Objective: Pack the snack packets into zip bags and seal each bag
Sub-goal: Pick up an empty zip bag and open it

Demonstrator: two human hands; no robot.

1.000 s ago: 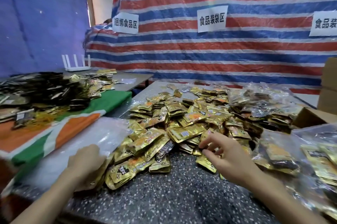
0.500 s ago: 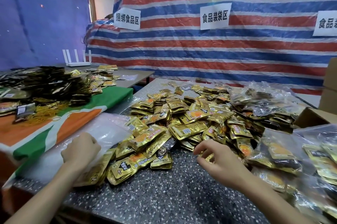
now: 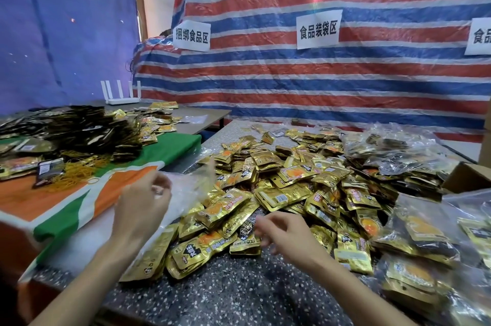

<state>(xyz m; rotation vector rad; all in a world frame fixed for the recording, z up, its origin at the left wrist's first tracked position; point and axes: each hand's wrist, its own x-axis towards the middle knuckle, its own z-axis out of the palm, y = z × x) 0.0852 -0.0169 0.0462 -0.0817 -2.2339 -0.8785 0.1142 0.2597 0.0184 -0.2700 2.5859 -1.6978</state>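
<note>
Pinching a clear zip bag [image 3: 191, 189] in our left hand [image 3: 140, 208], we see gold snack packets [image 3: 287, 193] just beyond our slack, empty right hand [image 3: 281, 230].

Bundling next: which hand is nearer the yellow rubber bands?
Left. The left hand is just right of the rubber bands; the right hand is farther right, over snack packets.

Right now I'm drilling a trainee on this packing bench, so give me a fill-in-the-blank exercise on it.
The loose snack packets are mostly ____ coloured.
The left hand pinches a clear ____.
The right hand holds ____.
The yellow rubber bands lie ____ of those packets.
Missing: gold; zip bag; nothing; left.
</note>
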